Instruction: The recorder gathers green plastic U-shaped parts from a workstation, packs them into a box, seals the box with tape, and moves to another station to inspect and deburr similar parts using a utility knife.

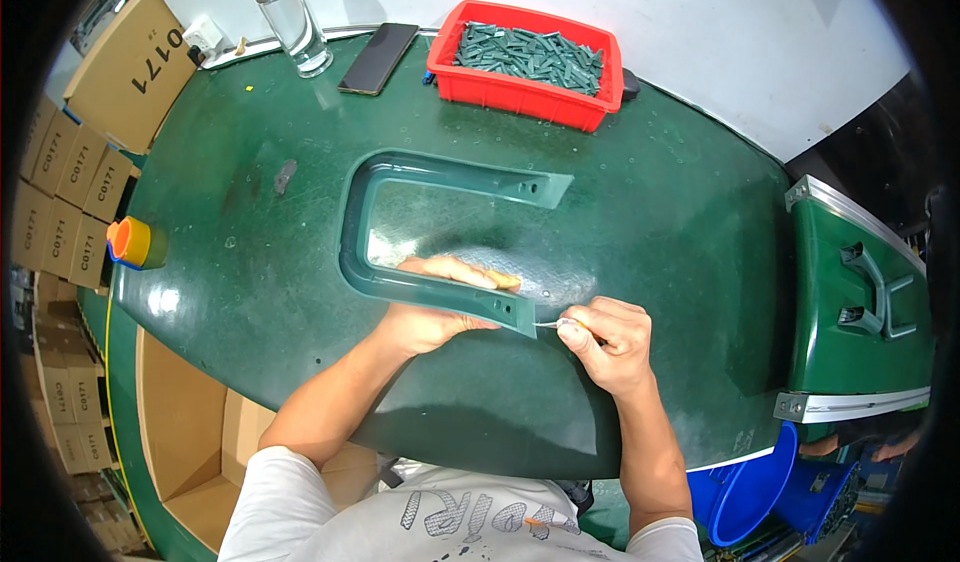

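Note:
A dark green U-shaped plastic part [354, 217] lies over the middle of the table, its two arms pointing right. My left hand [425, 327] is closed around the nearer arm, fingers on the inner side and thumb below; something yellow covers a fingertip. My right hand [615, 342] pinches a small tool with a thin metal tip [546, 324]. That tip meets the end of the nearer arm, close to its small holes. Most of the tool's handle is hidden in my fingers, so its exact kind cannot be made out.
On the green table [250, 292], a red bin [520, 100] of small green pieces stands at the back. Beside it are a phone [378, 59] and a glass bottle [296, 27]. Orange tape rolls [132, 240] sit at the left edge. An open carton [180, 422] stands lower left; blue bins [745, 492] lower right.

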A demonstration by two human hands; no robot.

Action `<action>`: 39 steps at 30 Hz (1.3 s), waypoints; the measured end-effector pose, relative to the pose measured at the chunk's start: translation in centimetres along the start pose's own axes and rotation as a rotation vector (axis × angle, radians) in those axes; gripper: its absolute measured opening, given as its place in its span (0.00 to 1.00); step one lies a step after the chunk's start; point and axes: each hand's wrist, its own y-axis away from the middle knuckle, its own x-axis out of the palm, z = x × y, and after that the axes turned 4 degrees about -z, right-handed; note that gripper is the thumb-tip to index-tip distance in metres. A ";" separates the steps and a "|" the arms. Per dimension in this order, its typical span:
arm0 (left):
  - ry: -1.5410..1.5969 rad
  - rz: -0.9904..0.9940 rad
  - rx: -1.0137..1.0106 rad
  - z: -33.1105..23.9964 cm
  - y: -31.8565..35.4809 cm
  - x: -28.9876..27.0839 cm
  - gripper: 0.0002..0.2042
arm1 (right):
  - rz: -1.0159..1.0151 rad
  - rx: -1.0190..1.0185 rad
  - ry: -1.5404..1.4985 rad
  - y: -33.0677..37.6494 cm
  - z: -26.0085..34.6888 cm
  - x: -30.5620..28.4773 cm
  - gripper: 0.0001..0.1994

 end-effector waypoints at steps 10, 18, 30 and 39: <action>-0.035 0.131 0.005 -0.4 0.1 0.9 0.16 | -0.106 0.049 0.119 0.2 -0.2 0.5 0.09; 0.033 0.057 -0.014 0.1 -0.2 0.6 0.16 | -0.036 0.311 -0.316 0.3 0.4 -1.8 0.10; -0.009 0.087 -0.020 0.1 -0.1 0.7 0.15 | 0.147 0.324 -0.281 0.4 1.3 -0.8 0.14; 0.065 0.098 -0.027 0.2 0.0 0.9 0.15 | 0.217 0.272 -0.275 0.2 1.4 -0.8 0.15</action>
